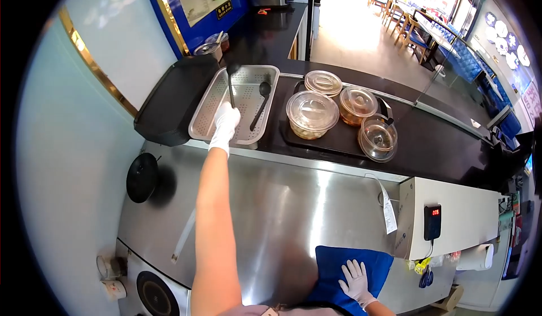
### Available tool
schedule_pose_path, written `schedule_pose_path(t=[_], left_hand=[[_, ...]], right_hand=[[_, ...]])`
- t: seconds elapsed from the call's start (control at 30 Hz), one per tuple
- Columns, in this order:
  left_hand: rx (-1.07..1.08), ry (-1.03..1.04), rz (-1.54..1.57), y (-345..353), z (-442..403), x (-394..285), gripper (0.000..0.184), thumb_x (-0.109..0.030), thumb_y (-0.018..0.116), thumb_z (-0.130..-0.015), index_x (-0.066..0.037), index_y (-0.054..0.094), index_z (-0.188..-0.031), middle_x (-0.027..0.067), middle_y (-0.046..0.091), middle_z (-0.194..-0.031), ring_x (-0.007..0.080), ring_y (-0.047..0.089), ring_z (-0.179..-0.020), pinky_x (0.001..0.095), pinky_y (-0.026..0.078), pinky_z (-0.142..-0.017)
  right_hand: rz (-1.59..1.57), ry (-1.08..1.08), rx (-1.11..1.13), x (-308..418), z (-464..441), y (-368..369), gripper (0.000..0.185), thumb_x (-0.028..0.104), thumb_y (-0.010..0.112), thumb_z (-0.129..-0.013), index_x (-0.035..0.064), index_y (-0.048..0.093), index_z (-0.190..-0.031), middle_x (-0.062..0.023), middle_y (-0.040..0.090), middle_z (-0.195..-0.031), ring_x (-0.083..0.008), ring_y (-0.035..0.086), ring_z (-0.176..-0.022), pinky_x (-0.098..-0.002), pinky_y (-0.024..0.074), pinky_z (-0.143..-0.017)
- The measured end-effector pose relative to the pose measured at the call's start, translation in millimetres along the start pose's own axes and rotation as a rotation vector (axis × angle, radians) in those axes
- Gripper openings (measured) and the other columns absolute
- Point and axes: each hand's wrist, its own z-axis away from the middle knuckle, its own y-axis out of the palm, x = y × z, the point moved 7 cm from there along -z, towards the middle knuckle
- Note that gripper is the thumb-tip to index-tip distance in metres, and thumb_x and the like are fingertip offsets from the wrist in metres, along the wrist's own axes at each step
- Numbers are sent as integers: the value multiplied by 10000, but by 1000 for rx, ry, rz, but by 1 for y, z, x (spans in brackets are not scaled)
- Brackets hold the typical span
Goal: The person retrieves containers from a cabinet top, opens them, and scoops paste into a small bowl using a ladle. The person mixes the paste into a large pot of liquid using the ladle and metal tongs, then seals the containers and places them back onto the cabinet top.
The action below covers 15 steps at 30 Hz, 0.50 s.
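Head view: white-gloved left hand (226, 118) is closed around the lower handle of a black spoon (230, 86), its head pointing to the far side; exact finger placement can't be told. Spoon is at the left part of a perforated steel pan (246, 100), hand over the pan's near-left part. Second spoon (259, 110), also black, lies inside on the right. White-gloved right hand (355, 282) is flat, fingers spread, on a blue cloth (330, 265) at the near edge; nothing gripped.

Right of the pan: black tray (334, 141) with four clear lidded tubs, largest tub (312, 114) at left. Left of the pan: black bin (175, 99).

Writing: small black device (432, 223) on the white box (466, 206), right, shows red digits, apparently 005. Paper slip (389, 214) beside the box has print too small to read. Far-left wall sign (224, 9) has Chinese characters, not clearly legible. No brand readable.
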Motion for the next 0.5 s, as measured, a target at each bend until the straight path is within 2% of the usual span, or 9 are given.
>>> schedule_pose_path(t=[0.03,0.13,0.2,0.27,0.3,0.33,0.37,0.4,0.5], left_hand=[[-127,42,103,-21,10,2,235,-192,564,-827,10,588,-944,219,634,-932,368,613,-912,438,480,-792],[-252,233,-30,-72,61,2,199,-181,564,-824,8,557,-884,227,620,-858,375,614,-863,459,472,-752],[-276,314,141,-97,116,13,170,-150,582,-816,4,515,-793,199,584,-717,353,583,-680,433,447,-635],[-27,223,436,-100,172,47,305,-175,629,-818,-20,425,-652,66,427,-555,133,430,-548,319,380,-516],[74,93,604,-113,220,51,336,-169,641,-820,-49,400,-620,0,373,-542,74,364,-545,274,339,-484],[111,104,624,-121,262,62,336,-165,638,-831,-77,402,-608,-30,420,-552,51,384,-520,245,330,-459],[179,45,685,-124,309,75,255,-172,637,-837,-80,485,-654,-22,493,-574,42,430,-503,216,343,-443],[227,-33,765,-120,359,91,134,-197,629,-843,-77,587,-800,-18,571,-648,42,474,-485,187,368,-438],[314,-286,838,-105,523,136,96,-172,625,-851,-77,612,-854,-8,605,-709,37,493,-529,177,384,-454]], right_hand=[[-6,-2,-11,0,0,-2,523,366,573,-790,85,524,-1229,-158,445,-1315,-343,373,-1247,-505,211,-1064],[-15,-32,-46,4,1,-6,529,335,591,-780,72,516,-1233,-164,440,-1318,-347,366,-1251,-506,210,-1064],[-41,-45,-59,8,2,-13,538,296,613,-770,51,505,-1237,-185,436,-1317,-371,365,-1247,-519,216,-1061],[-40,-65,-79,11,4,-19,542,268,626,-763,38,499,-1238,-204,437,-1314,-390,373,-1240,-531,229,-1053],[-43,-75,-86,13,5,-21,544,251,632,-760,26,495,-1236,-216,439,-1312,-403,374,-1239,-538,238,-1048],[-53,-92,-116,12,7,-19,541,249,629,-762,21,495,-1234,-214,436,-1315,-400,368,-1246,-536,231,-1052],[-58,-101,-140,12,10,-18,540,246,626,-764,16,492,-1234,-215,436,-1316,-400,366,-1247,-535,228,-1054],[-61,-118,-161,12,12,-18,538,244,623,-766,11,490,-1233,-215,435,-1316,-399,365,-1249,-535,225,-1055],[-58,-149,-205,10,20,-10,530,225,598,-791,-6,465,-1249,-218,419,-1329,-399,332,-1273,-531,203,-1066]])
